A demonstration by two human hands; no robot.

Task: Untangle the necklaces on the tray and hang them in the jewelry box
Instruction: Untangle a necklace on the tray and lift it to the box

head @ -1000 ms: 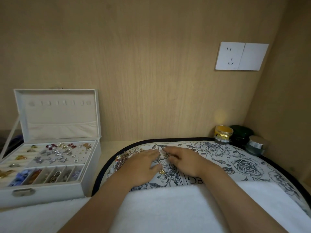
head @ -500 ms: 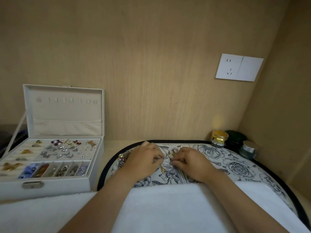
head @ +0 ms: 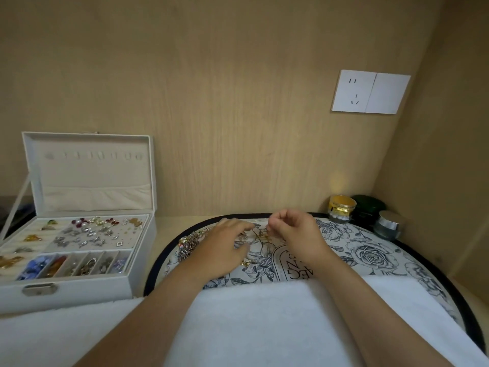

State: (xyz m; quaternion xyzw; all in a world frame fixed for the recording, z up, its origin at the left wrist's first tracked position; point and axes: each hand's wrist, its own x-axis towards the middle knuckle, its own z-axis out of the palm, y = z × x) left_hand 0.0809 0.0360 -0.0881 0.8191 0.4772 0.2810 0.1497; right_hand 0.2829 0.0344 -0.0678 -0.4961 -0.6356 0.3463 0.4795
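1. Fingers (head: 276, 221) of the right hand (head: 296, 231) curl in tight, thumb against fingertip, and seem to pinch one end of a thin gold chain (head: 260, 235), raised just off the tray (head: 375, 256).
2. Spread and nearly flat, the left hand (head: 225, 250) presses down on the tray over the chain's lower run. A small gold pendant (head: 246, 263) shows beside its thumb.
3. Other necklaces lie in a knotted heap (head: 189, 245) at the tray's left side, just beyond the left hand.
4. To the left the jewelry box (head: 79, 284) stands open, and the hooks (head: 92, 156) in its lid are bare, so nothing is hung yet.
5. Risk: a hard pull by the right hand while the left pins the chain could tighten any knot or snap a fine link.
6. Risk: if the chain is looped into the heap, lifting it would drag the whole clump along.
7. Risk: so thin a chain could slip out of the pinch and fall back into the tangle.
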